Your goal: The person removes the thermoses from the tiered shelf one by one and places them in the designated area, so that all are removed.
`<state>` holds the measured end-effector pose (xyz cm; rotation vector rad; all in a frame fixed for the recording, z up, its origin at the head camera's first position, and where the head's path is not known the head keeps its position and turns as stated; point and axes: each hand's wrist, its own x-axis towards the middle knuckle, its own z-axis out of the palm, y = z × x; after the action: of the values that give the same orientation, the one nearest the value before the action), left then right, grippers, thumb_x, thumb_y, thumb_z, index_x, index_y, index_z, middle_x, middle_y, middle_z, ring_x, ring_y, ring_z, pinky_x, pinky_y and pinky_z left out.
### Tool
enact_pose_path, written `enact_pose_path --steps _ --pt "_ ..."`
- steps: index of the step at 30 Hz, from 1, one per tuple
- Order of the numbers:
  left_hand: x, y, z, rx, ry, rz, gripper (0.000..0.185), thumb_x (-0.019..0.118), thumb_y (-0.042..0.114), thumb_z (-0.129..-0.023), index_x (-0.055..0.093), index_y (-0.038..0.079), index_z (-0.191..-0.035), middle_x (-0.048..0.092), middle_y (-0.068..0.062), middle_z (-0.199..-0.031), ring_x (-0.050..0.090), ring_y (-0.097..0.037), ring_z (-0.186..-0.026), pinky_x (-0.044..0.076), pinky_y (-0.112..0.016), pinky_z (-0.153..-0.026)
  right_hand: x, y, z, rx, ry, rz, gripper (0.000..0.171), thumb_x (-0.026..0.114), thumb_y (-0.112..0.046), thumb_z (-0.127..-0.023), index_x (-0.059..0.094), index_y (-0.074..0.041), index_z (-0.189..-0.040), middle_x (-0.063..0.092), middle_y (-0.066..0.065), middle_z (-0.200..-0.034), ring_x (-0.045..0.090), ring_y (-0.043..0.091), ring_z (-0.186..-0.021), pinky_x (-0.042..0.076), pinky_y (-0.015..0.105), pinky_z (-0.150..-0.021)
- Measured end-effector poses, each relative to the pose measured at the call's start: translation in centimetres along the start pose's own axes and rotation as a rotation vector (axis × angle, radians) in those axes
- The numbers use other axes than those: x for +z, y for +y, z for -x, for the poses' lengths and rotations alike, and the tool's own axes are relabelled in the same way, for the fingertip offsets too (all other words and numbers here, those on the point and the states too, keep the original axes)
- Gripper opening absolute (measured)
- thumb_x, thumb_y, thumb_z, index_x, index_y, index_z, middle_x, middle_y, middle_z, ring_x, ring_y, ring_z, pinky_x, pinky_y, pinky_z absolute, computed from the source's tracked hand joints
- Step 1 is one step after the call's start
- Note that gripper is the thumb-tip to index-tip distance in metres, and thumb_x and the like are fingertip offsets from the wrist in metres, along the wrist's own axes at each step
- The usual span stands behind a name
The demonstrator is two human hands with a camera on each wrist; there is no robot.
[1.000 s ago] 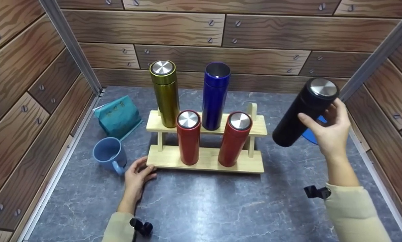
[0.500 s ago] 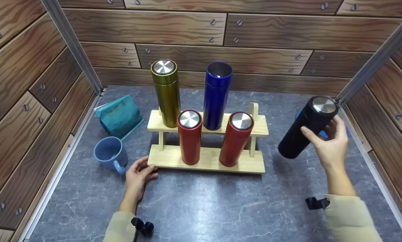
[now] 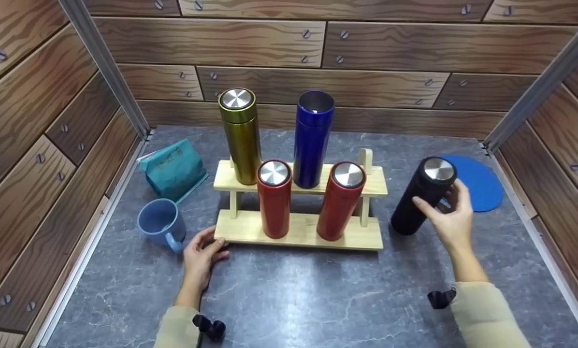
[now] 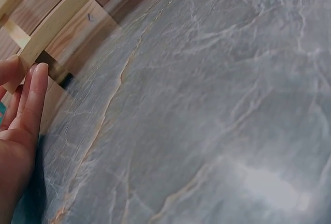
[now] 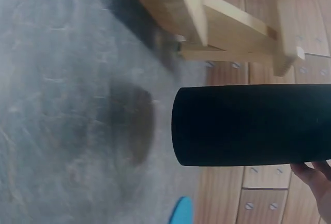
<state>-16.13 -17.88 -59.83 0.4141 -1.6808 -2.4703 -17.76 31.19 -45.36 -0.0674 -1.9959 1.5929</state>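
My right hand point(image 3: 452, 223) grips a black thermos bottle point(image 3: 417, 202) with a steel-topped lid, to the right of a two-tier wooden rack point(image 3: 298, 227). In the right wrist view the black bottle point(image 5: 248, 125) hangs just above the table, its shadow apart from its base. At the rack's front left corner, my left hand point(image 3: 202, 257) pinches the lower shelf; in the left wrist view the thumb lies over the wooden board point(image 4: 51, 30) and fingers beneath. The upper tier holds a gold bottle point(image 3: 241, 145) and a blue bottle point(image 3: 312, 145); two red bottles point(image 3: 274, 208) stand on the lower one.
A blue mug point(image 3: 159, 222) stands left of the rack, close to my left hand, with a teal bag point(image 3: 173, 169) behind it. Behind the black bottle lies a flat blue disc point(image 3: 480, 186). Wood-patterned walls point(image 3: 265, 43) border the table at the back and both sides.
My right hand has lowered the black bottle toward the table and then brought it left and nearer, uncovering more of the blue disc. My left hand keeps its hold on the rack.
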Motion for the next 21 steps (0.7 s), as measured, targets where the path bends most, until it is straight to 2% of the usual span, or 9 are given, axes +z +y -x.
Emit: enact_pose_path --steps 10,18,21 --pt "0.0 -0.1 0.1 0.0 -0.014 0.008 0.048 0.07 -0.005 -0.078 0.052 -0.004 -0.123 0.052 -0.021 -0.111 0.064 -0.028 -0.082 0.06 -0.044 -0.064 1.1 1.7 0.4 -0.035 0.038 -0.01 0.07 0.079 0.005 -0.067 0.049 -0.006 -0.129 0.058 0.003 -0.111 0.056 0.015 -0.096 0.053 0.017 -0.079" --pt "-0.3 -0.4 0.1 0.02 -0.025 0.025 0.047 0.071 -0.003 -0.078 0.054 -0.002 -0.122 0.054 -0.02 -0.11 0.064 -0.028 -0.084 0.06 -0.044 -0.064 1.1 5.2 -0.2 0.045 0.072 -0.057 0.074 0.081 0.003 -0.066 0.048 -0.011 -0.131 0.057 0.005 -0.114 0.055 0.017 -0.1 0.051 0.018 -0.079" --pt "-0.4 -0.5 0.0 0.028 -0.031 0.027 0.047 0.072 -0.002 -0.078 0.055 -0.001 -0.121 0.054 -0.02 -0.111 0.064 -0.029 -0.085 0.06 -0.045 -0.065 1.0 5.7 -0.3 0.056 0.08 -0.064 0.074 0.081 0.003 -0.067 0.048 -0.012 -0.131 0.056 0.006 -0.113 0.054 0.018 -0.099 0.051 0.019 -0.079"
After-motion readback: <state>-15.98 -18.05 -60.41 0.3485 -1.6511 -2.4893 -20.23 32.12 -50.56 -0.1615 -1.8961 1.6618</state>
